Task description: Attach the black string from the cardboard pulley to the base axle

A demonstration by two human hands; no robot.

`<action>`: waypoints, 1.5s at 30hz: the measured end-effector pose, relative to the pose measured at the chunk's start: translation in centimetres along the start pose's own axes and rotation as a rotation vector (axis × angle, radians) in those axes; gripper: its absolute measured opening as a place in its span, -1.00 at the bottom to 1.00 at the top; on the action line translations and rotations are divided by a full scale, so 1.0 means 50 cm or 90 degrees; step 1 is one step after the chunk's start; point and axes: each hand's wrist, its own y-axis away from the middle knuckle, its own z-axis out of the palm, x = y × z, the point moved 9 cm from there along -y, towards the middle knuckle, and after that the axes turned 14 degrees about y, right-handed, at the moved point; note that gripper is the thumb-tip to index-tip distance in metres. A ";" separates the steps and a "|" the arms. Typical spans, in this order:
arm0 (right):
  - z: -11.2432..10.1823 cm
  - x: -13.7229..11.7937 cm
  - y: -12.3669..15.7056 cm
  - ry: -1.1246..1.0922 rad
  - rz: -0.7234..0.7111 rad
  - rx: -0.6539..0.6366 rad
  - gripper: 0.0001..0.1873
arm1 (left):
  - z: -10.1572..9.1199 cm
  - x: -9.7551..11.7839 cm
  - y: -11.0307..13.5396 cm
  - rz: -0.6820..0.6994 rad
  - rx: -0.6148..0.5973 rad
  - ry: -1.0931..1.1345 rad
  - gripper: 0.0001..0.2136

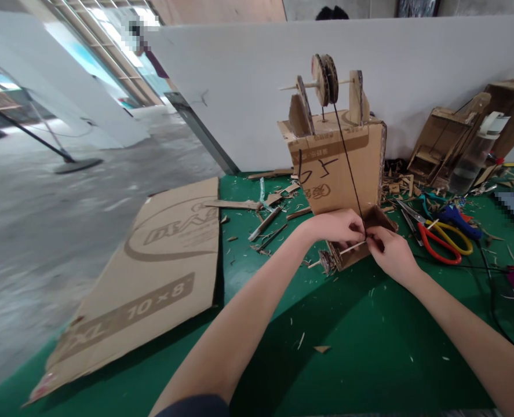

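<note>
A cardboard box (356, 156) stands upright on the green table, with a cardboard pulley wheel (325, 80) on a wooden skewer above it. From the wheel a black string (347, 155) runs down the front to my fingertips. My left hand (341, 226) is closed, pinching at the string's lower end. My right hand (390, 252) is also closed, its fingertips meeting the left ones there. Below them a thin stick (353, 248) crosses a small open cardboard tray (347, 260). A rough cardboard disc (327, 262) sits at the stick's left end. The pinched end itself is mostly hidden.
A cardboard sheet (152, 266) overhangs the table's left edge. Right of the tray lie scissors (443, 240) and a blue glue gun (462, 220). Behind them stands a water bottle (474, 153). Cardboard scraps (268, 223) litter the table (369, 359); a white partition (239, 87) rises behind.
</note>
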 end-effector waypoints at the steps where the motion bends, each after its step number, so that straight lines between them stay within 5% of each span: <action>1: 0.001 0.000 0.000 -0.011 0.000 0.001 -0.84 | -0.001 -0.001 0.000 -0.004 0.002 -0.004 -0.85; 26: 0.003 0.006 -0.001 0.017 -0.003 0.004 -0.87 | -0.007 -0.011 -0.014 0.005 0.032 0.010 -0.85; 39: 0.010 0.016 -0.001 -0.051 -0.037 0.013 -0.87 | 0.004 0.055 0.016 0.125 0.016 -0.170 -0.89; 45: 0.012 0.021 0.000 -0.052 -0.025 0.018 -0.89 | -0.006 0.024 0.002 0.073 0.051 -0.101 -0.83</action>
